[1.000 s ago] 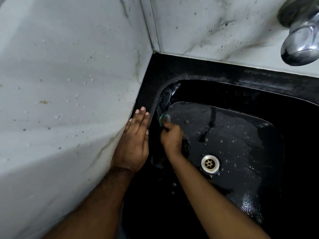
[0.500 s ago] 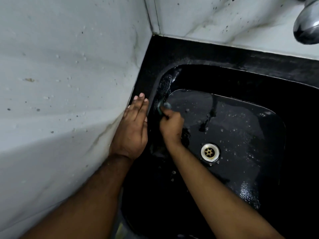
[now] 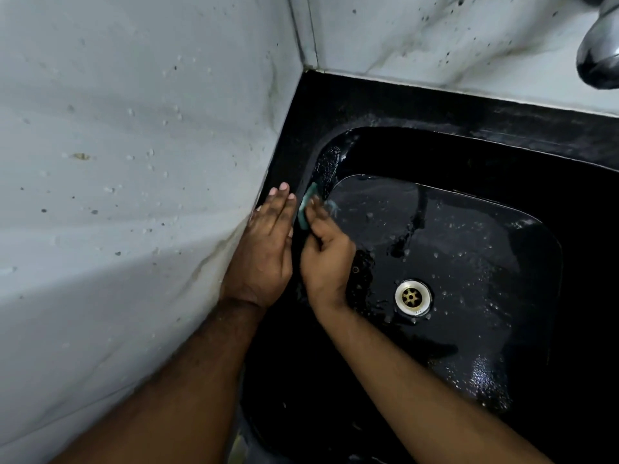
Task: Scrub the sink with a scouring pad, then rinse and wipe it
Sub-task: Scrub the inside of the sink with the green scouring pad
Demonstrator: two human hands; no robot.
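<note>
White marble-patterned wall panels meet in a corner above the glossy black rectangular sink, whose wet basin floor is beaded with droplets. A chrome tap spout hangs over the sink's far right edge. The left hand lies flat, fingers straight, on the sink's left rim beside the wall. The right hand grasps the small teal scouring pad, pressing it against the basin's left inner wall near the far-left corner. The round metal drain sits mid-floor.
</note>
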